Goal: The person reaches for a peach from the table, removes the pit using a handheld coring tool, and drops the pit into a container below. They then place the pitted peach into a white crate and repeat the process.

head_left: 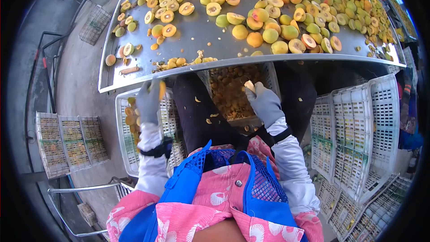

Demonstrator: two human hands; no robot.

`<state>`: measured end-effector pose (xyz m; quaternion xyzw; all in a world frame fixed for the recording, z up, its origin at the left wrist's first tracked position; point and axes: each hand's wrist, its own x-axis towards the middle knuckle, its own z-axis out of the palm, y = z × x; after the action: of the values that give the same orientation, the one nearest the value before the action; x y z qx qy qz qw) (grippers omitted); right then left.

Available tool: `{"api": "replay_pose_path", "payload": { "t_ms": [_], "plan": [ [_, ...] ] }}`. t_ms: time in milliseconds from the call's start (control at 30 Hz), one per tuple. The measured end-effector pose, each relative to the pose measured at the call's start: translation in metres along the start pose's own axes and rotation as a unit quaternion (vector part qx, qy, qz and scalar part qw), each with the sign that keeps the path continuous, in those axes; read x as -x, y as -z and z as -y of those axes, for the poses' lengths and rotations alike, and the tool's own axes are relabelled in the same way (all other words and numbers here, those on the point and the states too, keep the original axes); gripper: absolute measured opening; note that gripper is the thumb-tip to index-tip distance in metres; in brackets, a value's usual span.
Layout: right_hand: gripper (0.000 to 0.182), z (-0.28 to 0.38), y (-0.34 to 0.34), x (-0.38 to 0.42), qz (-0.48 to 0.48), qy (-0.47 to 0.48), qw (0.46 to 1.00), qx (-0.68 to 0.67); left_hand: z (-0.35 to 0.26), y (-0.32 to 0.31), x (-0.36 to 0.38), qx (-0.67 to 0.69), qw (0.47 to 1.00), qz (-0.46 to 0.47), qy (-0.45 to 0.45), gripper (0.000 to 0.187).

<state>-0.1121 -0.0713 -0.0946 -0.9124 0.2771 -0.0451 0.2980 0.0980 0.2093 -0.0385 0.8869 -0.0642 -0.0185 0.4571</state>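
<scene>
My left hand [150,101], in a grey glove, is over the white crate [122,121] at my left side, with an orange-yellow fruit piece [162,89] at its fingers. Fruit pieces lie in that crate. My right hand [264,103], also gloved, is closed around a small tool with a pale handle [250,85], above my right thigh. Between my legs a crate [273,80] holds many small brownish pieces. Halved and whole yellow-green fruits [271,35] cover much of the metal table [192,31] in front of me.
A wooden-handled tool [129,70] lies at the table's left corner. Stacked white crates [345,130] stand at my right, another crate [71,141] at the far left. A metal-framed seat or cart [62,191] is at lower left. Part of another person [406,103] shows at the right edge.
</scene>
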Motion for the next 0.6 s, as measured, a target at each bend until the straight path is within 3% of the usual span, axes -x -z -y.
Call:
{"api": "replay_pose_path", "payload": {
  "t_ms": [33, 67, 100, 167, 233, 300, 333, 433, 533, 600],
  "plan": [
    [0.033, -0.001, -0.006, -0.005, -0.024, 0.023, 0.999, 0.015, 0.013, 0.029, 0.002, -0.208, 0.969, -0.025, -0.128, 0.026],
    [0.033, -0.004, -0.009, -0.015, -0.014, 0.052, 0.998, 0.020, 0.020, 0.046, 0.008, -0.365, 0.916, -0.102, -0.134, 0.024],
    [0.033, -0.001, -0.011, -0.028, -0.012, 0.055, 0.998, 0.019, 0.014, 0.045, 0.006, -0.367, 0.915, -0.105, -0.132, 0.024],
    [0.033, 0.005, -0.013, -0.054, -0.056, 0.090, 0.993, 0.043, -0.011, 0.029, -0.004, -0.156, 0.955, -0.095, -0.234, 0.023],
    [0.033, 0.008, -0.005, -0.063, -0.038, 0.084, 0.995, 0.048, -0.045, -0.024, -0.021, 0.016, 0.987, 0.068, -0.146, 0.027],
    [0.036, 0.007, 0.002, -0.047, 0.051, 0.043, 0.998, 0.015, -0.080, -0.081, -0.049, -0.021, 0.962, 0.194, -0.190, 0.040],
    [0.040, -0.002, 0.004, -0.036, 0.118, 0.013, 0.993, 0.017, -0.084, -0.116, -0.073, -0.061, 0.948, 0.202, -0.237, 0.046],
    [0.040, -0.012, 0.019, -0.005, 0.133, -0.039, 0.988, -0.070, -0.120, -0.196, -0.118, -0.206, 0.895, 0.182, -0.351, 0.056],
    [0.035, -0.010, 0.020, 0.008, 0.114, -0.102, 0.979, -0.136, -0.125, -0.251, -0.146, -0.322, 0.869, 0.185, -0.327, 0.057],
    [0.030, -0.004, 0.018, 0.009, 0.075, -0.114, 0.964, -0.228, -0.136, -0.248, -0.144, -0.344, 0.856, 0.227, -0.312, 0.056]
  ]
}}
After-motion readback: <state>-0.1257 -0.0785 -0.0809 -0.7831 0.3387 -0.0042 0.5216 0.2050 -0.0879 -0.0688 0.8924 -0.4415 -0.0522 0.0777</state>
